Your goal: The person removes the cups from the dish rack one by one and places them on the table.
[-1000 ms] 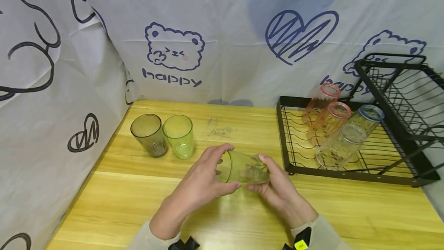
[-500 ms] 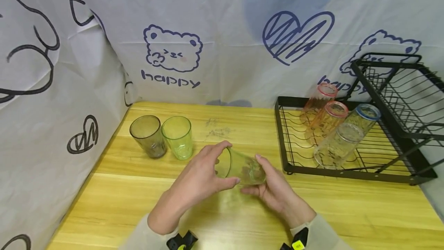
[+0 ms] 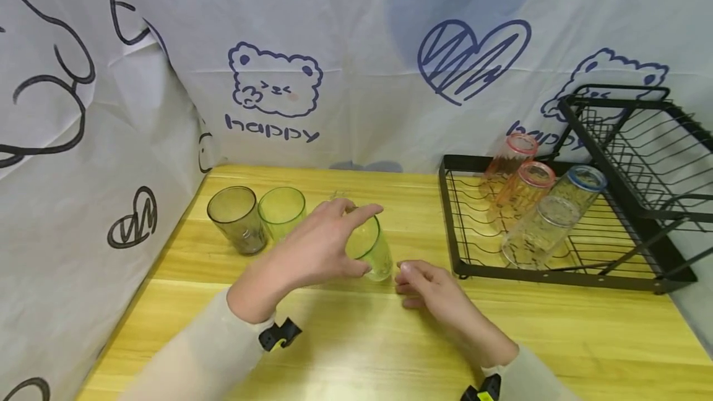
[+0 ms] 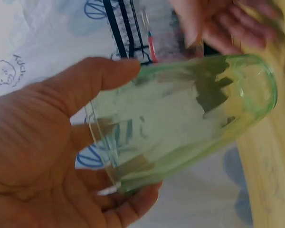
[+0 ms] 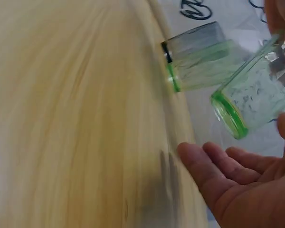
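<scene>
Green glass [image 3: 379, 262]: mouth upward and somewhat tilted, mid-scene, over the counter [image 3: 362, 351]; whether its base touches the wood cannot be told.
Left hand [image 3: 317, 243]: fingers curve about the green glass near its rim, thumb on the near side and the others on the far side, parted only as wide as the glass; release not yet made.
Right hand [image 3: 437, 293]: fingers loosely bent, holding nothing, just right of the green glass and apart from it.
Second green glass [image 3: 281, 206]: upright on the counter to the left, its lower part hidden behind the left hand; seemingly finished with.
Brown glass [image 3: 236, 218]: upright just left of the second green glass, also free of both hands; seemingly finished with too.
Rack [image 3: 601, 281]: at the right, holding a pink glass [image 3: 509, 156] at the far side, an orange glass [image 3: 522, 194], a clear glass [image 3: 537, 234] nearest, and a blue-ringed glass [image 3: 579, 184]; no hand is on these four.
Stage: two glasses stand on the counter, and a third looks close to set down; its settling and release appear left.
</scene>
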A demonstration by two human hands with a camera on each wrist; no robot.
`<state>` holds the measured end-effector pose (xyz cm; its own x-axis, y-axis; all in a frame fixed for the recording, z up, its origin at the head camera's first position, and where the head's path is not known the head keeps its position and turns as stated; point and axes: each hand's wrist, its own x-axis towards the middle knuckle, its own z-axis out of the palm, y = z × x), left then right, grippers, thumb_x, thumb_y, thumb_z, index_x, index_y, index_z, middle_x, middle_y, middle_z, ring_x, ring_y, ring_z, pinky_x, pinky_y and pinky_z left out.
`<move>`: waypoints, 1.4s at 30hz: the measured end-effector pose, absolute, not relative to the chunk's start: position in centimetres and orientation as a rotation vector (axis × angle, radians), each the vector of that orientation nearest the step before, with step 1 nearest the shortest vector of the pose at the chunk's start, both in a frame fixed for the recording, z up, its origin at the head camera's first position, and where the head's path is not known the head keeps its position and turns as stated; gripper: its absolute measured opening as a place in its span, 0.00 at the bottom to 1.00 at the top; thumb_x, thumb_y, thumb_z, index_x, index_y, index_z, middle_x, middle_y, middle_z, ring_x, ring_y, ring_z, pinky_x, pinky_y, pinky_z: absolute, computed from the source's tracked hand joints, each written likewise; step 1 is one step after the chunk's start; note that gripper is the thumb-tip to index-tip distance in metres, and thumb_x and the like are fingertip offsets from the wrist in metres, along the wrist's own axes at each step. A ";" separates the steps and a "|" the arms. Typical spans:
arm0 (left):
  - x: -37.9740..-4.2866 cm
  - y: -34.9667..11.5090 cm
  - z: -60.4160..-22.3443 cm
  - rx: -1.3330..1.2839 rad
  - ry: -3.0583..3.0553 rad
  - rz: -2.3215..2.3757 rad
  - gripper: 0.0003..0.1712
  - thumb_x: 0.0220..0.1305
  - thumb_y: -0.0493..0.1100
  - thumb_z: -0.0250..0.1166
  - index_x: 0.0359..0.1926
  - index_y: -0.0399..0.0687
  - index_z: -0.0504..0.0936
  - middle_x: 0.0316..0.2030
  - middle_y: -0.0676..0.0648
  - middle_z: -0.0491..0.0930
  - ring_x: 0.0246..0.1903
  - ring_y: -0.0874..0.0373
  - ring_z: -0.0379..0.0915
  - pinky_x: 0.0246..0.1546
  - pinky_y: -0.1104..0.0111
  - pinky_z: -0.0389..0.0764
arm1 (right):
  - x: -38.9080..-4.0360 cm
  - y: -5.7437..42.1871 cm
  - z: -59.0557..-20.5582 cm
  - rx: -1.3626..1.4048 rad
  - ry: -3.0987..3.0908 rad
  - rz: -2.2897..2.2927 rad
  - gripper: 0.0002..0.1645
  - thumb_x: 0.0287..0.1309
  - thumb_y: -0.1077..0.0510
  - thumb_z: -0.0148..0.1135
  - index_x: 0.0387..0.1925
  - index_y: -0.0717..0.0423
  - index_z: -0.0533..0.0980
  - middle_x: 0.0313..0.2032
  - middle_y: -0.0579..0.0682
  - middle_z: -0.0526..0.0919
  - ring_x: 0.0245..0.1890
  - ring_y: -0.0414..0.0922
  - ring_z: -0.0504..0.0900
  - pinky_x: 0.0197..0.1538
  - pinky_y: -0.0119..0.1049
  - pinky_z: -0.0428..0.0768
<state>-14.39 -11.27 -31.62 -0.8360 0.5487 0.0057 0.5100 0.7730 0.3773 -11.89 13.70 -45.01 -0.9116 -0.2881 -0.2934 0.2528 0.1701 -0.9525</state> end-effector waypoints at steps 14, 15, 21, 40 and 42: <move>-19.9 -13.6 -30.2 0.766 2.710 0.386 0.58 0.59 0.51 0.79 0.84 0.57 0.56 0.71 0.41 0.66 0.63 0.47 0.73 0.64 0.52 0.80 | -8.7 14.0 -44.9 -0.560 2.874 -0.604 0.35 0.67 0.46 0.71 0.68 0.60 0.77 0.65 0.60 0.81 0.67 0.59 0.77 0.72 0.57 0.74; -20.1 -13.6 -30.3 0.754 2.711 0.375 0.59 0.60 0.51 0.79 0.84 0.58 0.55 0.70 0.41 0.66 0.62 0.48 0.74 0.63 0.53 0.80 | -8.5 14.0 -45.0 -0.590 2.894 -0.541 0.36 0.66 0.45 0.71 0.68 0.61 0.76 0.64 0.60 0.81 0.67 0.59 0.78 0.72 0.57 0.75; -20.9 -13.9 -31.1 0.738 2.711 0.320 0.59 0.60 0.51 0.79 0.85 0.56 0.54 0.72 0.40 0.67 0.63 0.46 0.73 0.67 0.52 0.78 | -7.7 14.0 -45.5 -0.647 2.922 -0.368 0.40 0.65 0.43 0.72 0.69 0.63 0.74 0.64 0.62 0.80 0.65 0.61 0.78 0.67 0.59 0.79; -21.7 -14.6 -32.6 0.694 2.682 0.256 0.58 0.61 0.49 0.79 0.85 0.55 0.54 0.74 0.37 0.65 0.68 0.43 0.70 0.71 0.49 0.75 | -7.4 13.7 -45.9 -0.697 2.941 -0.333 0.38 0.65 0.43 0.73 0.65 0.65 0.75 0.60 0.62 0.81 0.62 0.61 0.78 0.64 0.56 0.81; -21.8 -14.6 -32.8 0.698 2.683 0.253 0.58 0.61 0.49 0.79 0.85 0.55 0.54 0.74 0.37 0.65 0.68 0.43 0.71 0.70 0.49 0.75 | -7.3 13.7 -45.9 -0.702 2.946 -0.326 0.38 0.65 0.43 0.72 0.64 0.64 0.76 0.60 0.62 0.81 0.62 0.61 0.79 0.64 0.55 0.81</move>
<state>-21.82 -14.55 -32.75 -0.8149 0.4996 -0.2939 0.4360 0.8624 0.2572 -7.34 13.72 -45.86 -0.8895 -0.4550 -0.0428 -0.4346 0.8711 -0.2285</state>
